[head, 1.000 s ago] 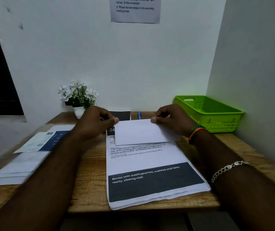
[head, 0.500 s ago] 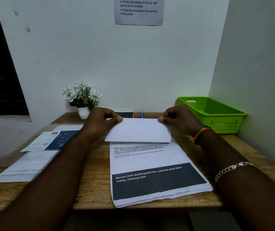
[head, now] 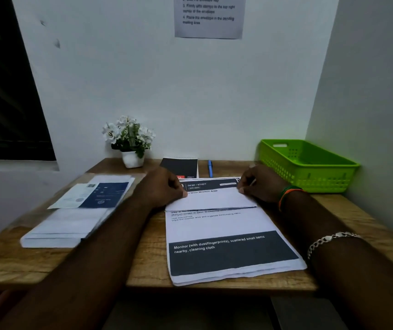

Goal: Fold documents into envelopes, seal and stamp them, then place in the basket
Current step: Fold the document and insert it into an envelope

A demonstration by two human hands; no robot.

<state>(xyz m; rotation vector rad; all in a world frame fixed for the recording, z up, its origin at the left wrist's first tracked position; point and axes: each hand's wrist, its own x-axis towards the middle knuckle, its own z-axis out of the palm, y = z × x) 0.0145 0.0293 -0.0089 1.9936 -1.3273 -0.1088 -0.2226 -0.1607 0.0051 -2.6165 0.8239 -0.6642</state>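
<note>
A folded white sheet (head: 212,200) lies flat across the upper part of the printed document stack (head: 226,236) in the middle of the desk. My left hand (head: 163,188) pinches its top left corner, with the thumb on top. At the top right corner, my right hand (head: 261,184) grips the sheet with curled fingers. The green basket (head: 309,166) stands at the back right against the wall. A pile of white envelopes (head: 69,225) sits at the left, with a blue and white leaflet (head: 95,195) on top of it.
A small white pot of flowers (head: 130,141) stands at the back left. A black notebook (head: 181,167) and a blue pen (head: 210,168) lie behind the documents. An instruction sheet (head: 209,16) hangs on the wall. The wooden desk's (head: 143,265) front edge is close to me.
Both hands have lowered the folded sheet from just above the desk onto the document stack, and it now lies flat. The camera has tilted slightly.
</note>
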